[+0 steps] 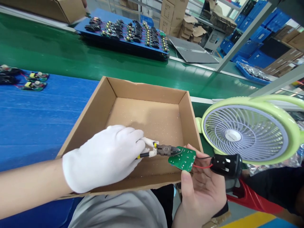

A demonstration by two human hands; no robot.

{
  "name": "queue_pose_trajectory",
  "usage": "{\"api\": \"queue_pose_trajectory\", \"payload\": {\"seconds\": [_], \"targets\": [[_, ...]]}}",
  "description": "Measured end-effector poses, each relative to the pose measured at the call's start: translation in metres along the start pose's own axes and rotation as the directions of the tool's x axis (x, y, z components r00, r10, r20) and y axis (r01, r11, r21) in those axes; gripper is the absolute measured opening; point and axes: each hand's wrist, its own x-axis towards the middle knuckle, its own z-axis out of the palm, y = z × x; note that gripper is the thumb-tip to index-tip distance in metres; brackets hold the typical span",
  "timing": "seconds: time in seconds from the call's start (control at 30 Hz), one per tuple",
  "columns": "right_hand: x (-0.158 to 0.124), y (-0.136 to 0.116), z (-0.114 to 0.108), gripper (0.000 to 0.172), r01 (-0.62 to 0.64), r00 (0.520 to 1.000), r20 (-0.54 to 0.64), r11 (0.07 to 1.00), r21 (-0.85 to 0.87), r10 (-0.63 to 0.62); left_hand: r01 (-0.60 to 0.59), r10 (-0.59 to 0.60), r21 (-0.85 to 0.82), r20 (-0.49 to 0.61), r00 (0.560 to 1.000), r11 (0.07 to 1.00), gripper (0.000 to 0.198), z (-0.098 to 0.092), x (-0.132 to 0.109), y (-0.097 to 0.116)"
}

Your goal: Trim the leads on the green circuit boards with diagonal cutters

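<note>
Your left hand (104, 158) gloved white; cutters (163, 149) yellow-black handled; board (182, 158) green; wires (201, 166) red, black; box (147, 90) brown; fan (251, 101) pale green.

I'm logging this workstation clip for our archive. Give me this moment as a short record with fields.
left hand: white-gloved left hand grips small cutting pliers with yellow-and-black handles, tips at the board's edge
right hand: bare right hand holds small green circuit board
attached: red and black wires run to a black round housing
beneath: open brown cardboard box, tiny specks on its floor
right of box: pale green round fan
far side: blue tray of circuit boards on green belt
</note>
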Motion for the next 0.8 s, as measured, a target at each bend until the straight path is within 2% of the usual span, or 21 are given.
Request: {"api": "queue_pose_trajectory", "payload": {"seconds": [0.1, 0.33, 0.7, 0.8], "targets": [[0.0013, -0.0007, 0.0004, 0.05, 0.023, 1.0, 0.003, 1.0, 0.022, -0.023, 0.011, -0.01, -0.03, 0.019, 1.0, 0.999, 0.025, 0.0007, 0.0007, 0.0014], [0.0057, -0.0044, 0.0029, 0.043, 0.061, 0.998, 0.017, 0.998, -0.033, -0.06, 0.034, -0.033, -0.03, 0.015, 0.999, 0.999, 0.023, 0.0006, 0.0022, 0.0039], [-0.0004, 0.0008, -0.0023, 0.053, 0.043, 0.998, 0.041, 0.999, 0.029, -0.044, -0.001, 0.001, -0.019, 0.003, 1.0, 1.0, 0.02, 0.0026, -0.0013, 0.0002], [-0.0011, 0.0017, -0.0036, 0.049, 0.034, 0.999, 0.039, 0.999, 0.006, -0.034, -0.002, 0.002, -0.011, 0.001, 1.0, 1.0, 0.021, 0.0031, -0.0026, -0.0008]]}}
